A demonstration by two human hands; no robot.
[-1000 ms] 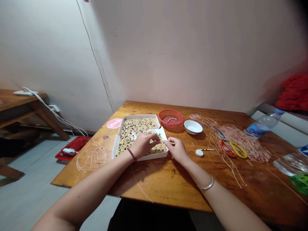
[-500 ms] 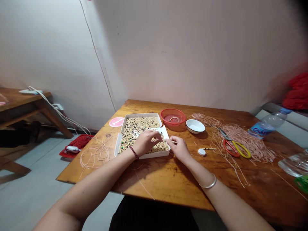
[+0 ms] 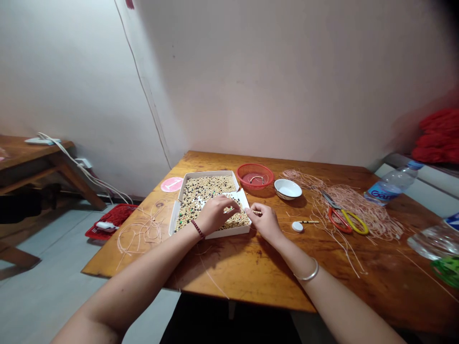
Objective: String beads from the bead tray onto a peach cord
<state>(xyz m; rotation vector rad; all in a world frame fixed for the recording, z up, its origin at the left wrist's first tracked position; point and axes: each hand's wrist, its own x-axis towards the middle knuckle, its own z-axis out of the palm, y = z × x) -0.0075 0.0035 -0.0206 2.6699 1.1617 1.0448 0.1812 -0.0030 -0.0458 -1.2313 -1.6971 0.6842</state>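
A shallow white box [image 3: 173,217] holds many small beige beads with black and green ones among them. Over its front right part is my left hand [image 3: 216,212], thumb and fingertips brought together; whatever they pinch is too small to make out. At the box's right edge my right hand [image 3: 264,220] is closed on a short string of beige beads [image 3: 256,211]. Pale pink cord [image 3: 211,277] lies on the table below the box.
Behind the box stands a red basket [image 3: 255,186] with a beaded string. To the right are a white bowl [image 3: 288,189], a round white lid [image 3: 297,226], scissors [image 3: 347,221], a pile of pink cord [image 3: 373,212] and a water bottle [image 3: 390,185]. Loose cord [image 3: 141,231] lies left.
The view has shifted slightly, so the table items sit a little further left. My left fingertips have drawn closer together near my right hand, which keeps its hold on the beads.
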